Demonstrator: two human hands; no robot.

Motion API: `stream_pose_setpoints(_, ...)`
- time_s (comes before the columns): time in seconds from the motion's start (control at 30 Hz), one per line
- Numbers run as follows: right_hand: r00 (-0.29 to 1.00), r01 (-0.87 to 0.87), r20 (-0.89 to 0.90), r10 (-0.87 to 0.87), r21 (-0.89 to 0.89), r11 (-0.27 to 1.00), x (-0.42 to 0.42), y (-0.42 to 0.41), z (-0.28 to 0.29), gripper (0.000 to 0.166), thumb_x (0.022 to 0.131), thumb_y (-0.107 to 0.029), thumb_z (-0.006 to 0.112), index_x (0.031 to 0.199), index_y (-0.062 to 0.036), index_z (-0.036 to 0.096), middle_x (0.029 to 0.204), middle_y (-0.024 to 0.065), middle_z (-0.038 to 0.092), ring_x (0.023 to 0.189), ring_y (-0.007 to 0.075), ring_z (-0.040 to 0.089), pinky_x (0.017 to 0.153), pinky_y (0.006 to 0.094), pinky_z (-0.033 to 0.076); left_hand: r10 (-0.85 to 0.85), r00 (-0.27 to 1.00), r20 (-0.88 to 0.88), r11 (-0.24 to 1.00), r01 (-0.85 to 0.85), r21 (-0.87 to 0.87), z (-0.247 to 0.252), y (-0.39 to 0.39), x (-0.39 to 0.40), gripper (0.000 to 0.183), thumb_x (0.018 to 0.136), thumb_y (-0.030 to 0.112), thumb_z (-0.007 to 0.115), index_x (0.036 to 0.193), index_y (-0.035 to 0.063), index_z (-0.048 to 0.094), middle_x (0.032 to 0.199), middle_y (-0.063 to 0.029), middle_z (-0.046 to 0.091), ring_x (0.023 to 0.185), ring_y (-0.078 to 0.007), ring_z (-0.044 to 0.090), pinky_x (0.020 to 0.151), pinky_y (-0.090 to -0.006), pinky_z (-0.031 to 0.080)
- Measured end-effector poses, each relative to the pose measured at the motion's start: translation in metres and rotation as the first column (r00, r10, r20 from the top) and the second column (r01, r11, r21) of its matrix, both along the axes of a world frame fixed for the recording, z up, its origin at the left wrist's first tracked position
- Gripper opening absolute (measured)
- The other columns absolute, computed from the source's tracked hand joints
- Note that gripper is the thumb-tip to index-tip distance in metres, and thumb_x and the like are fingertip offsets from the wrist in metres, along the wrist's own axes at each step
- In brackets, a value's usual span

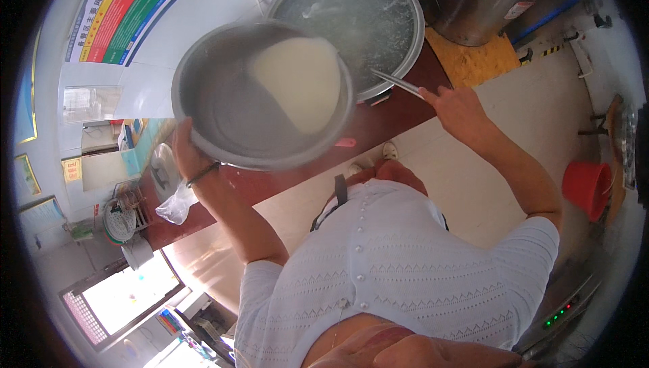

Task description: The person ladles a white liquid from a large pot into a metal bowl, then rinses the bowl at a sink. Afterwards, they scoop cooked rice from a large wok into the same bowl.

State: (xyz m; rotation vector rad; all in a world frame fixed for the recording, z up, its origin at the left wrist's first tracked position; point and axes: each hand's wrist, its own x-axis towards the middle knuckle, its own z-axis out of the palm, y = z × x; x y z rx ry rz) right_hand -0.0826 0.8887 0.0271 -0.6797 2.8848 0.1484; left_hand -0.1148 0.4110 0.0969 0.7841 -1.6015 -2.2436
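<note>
My left hand (188, 152) grips the near left rim of a wide metal basin (223, 94). The basin is tilted, and a pale, creamy liquid (307, 81) has pooled on its right side. Beyond it stands a large round metal pot (417, 28) of cloudy, bubbling liquid (355, 13); the basin's far right edge overlaps the pot's near rim in view. In my right hand (460, 114) is the metal handle of a utensil (400, 84). It reaches over the pot's rim, and its far end is hidden in the liquid.
Both vessels are over a dark red table (284, 180). A pink handle (346, 142) shows beside the basin, and a clear plastic bag (177, 205) lies at left. A tall metal pot (466, 8) stands on a yellow board (471, 63). At right is a red bucket (583, 188).
</note>
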Motion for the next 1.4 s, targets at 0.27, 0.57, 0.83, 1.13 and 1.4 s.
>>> stream_pose_setpoints(0.27,0.997,-0.074,0.033,0.076,-0.061,0.995,-0.009,0.005,0.002,0.046,0.08,-0.011,0.055,0.126,-0.0142,0.05,0.077,0.0088,0.057,0.067,0.0245,0.059,0.055,0.0367,0.046,0.059,0.996,-0.066,0.996,-0.063,-0.055,0.026,0.032,-0.024,0.033,0.076,0.018,0.061,0.1,-0.0052,0.058,0.102,-0.0142,0.057,0.096,-0.0258,0.054,0.084,-0.0347,0.042)
stream_pose_setpoints(0.57,0.994,-0.103,-0.056,0.097,-0.122,0.987,-0.057,-0.006,-0.021,0.04,0.084,-0.012,0.051,0.124,-0.0162,0.052,0.077,0.0106,0.059,0.066,0.0252,0.06,0.054,0.0381,0.046,0.156,0.981,-0.113,0.983,-0.166,-0.084,0.042,0.045,-0.062,0.03,0.074,0.015,0.063,0.095,-0.006,0.061,0.098,-0.015,0.059,0.091,-0.0255,0.056,0.081,-0.0334,0.045)
stream_pose_setpoints(0.83,0.989,-0.082,-0.126,0.078,-0.025,0.996,-0.096,-0.024,-0.026,0.03,0.089,-0.014,0.046,0.117,-0.0136,0.058,0.071,0.0115,0.063,0.066,0.0284,0.064,0.054,0.0407,0.049,0.085,0.972,-0.221,0.985,-0.115,-0.13,0.054,0.028,-0.1,0.03,0.075,0.012,0.062,0.097,-0.0083,0.06,0.098,-0.0172,0.06,0.091,-0.0276,0.058,0.079,-0.0342,0.047)
stream_pose_setpoints(1.13,0.984,0.123,-0.115,-0.139,-0.131,0.984,-0.099,-0.004,-0.041,0.033,0.083,-0.014,0.052,0.115,-0.0129,0.057,0.078,0.0131,0.062,0.076,0.0302,0.062,0.063,0.0431,0.048,-0.046,0.982,-0.183,0.998,0.038,-0.047,0.062,0.013,-0.126,0.038,0.077,0.017,0.063,0.105,-0.0072,0.056,0.102,-0.0167,0.061,0.092,-0.0294,0.059,0.084,-0.0376,0.046)
stream_pose_setpoints(1.4,0.97,0.243,0.078,-0.232,-0.191,0.951,-0.061,0.001,-0.002,0.04,0.077,-0.013,0.061,0.117,-0.008,0.056,0.083,0.0171,0.063,0.079,0.0329,0.061,0.07,0.0432,0.048,-0.024,0.971,-0.238,1.0,0.019,-0.022,0.061,0.02,-0.133,0.036,0.072,0.009,0.065,0.1,-0.0121,0.057,0.098,-0.0207,0.061,0.087,-0.0314,0.06,0.077,-0.0368,0.048)
